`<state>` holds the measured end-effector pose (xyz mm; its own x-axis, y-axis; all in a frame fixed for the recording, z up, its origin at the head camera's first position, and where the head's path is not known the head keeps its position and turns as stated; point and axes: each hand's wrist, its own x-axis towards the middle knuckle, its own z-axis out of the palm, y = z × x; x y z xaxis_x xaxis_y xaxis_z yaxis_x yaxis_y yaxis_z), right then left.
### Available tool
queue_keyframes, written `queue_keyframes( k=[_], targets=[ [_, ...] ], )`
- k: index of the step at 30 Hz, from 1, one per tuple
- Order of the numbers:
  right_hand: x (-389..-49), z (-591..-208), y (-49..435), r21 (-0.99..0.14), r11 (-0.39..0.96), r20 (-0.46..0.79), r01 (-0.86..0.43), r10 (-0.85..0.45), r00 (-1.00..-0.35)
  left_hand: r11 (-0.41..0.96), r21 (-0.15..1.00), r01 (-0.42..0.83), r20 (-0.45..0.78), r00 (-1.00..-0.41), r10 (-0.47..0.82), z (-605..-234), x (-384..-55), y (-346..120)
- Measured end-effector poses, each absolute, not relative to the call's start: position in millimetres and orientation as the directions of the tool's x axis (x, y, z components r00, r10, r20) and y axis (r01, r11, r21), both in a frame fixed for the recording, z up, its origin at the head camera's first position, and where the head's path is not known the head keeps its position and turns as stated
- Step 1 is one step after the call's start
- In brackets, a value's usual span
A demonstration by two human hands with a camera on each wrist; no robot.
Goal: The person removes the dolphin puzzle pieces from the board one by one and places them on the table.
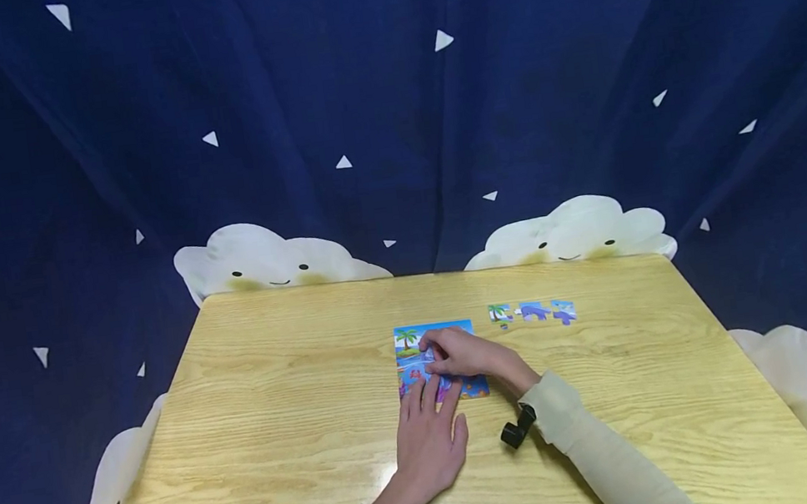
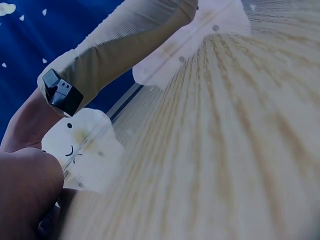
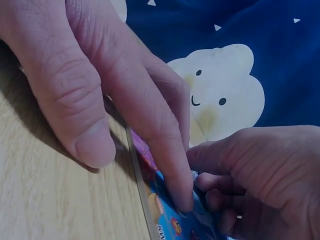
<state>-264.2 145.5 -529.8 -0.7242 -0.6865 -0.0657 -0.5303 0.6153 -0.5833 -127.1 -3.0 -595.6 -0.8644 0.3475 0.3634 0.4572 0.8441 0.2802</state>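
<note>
A jigsaw puzzle [image 1: 407,340] with a bright sea picture, palm tree and crab lies flat on the table. My left hand [image 1: 430,442] rests on its near edge with straight fingers; in the right wrist view a fingertip presses the blue picture and the thumb lies over the wood. Above the middle of the puzzle, my right hand [image 1: 464,351] bends its thumb and index finger round a bluish puzzle piece [image 1: 429,356], mostly hidden by the fingers. The left wrist view shows only part of the left hand [image 2: 30,180], with the right forearm beyond.
Several loose puzzle pieces [image 1: 533,312] lie in a row to the right of the puzzle. A black wrist device [image 1: 519,427] sticks out from the right sleeve. Behind the wooden table [image 1: 276,385] hangs a dark blue curtain [image 1: 385,103] with white clouds.
</note>
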Motion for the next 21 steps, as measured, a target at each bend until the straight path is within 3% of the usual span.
queue_keyframes(
  k=[11, 21],
  targets=[
    [-264.8, -535.5, 147.3, -0.595, 0.596, -0.033, -0.539, -0.689, -0.724, 0.843, 0.275, 0.462, 0.370, -0.860, 0.351, -591.6, -125.9, -2.5],
    [-261.3, -536.9, 144.2, -0.608, 0.596, 0.035, -0.524, -0.640, -0.768, 0.847, 0.269, 0.459, 0.403, -0.852, 0.334, -596.6, -128.4, -1.3]
  ],
)
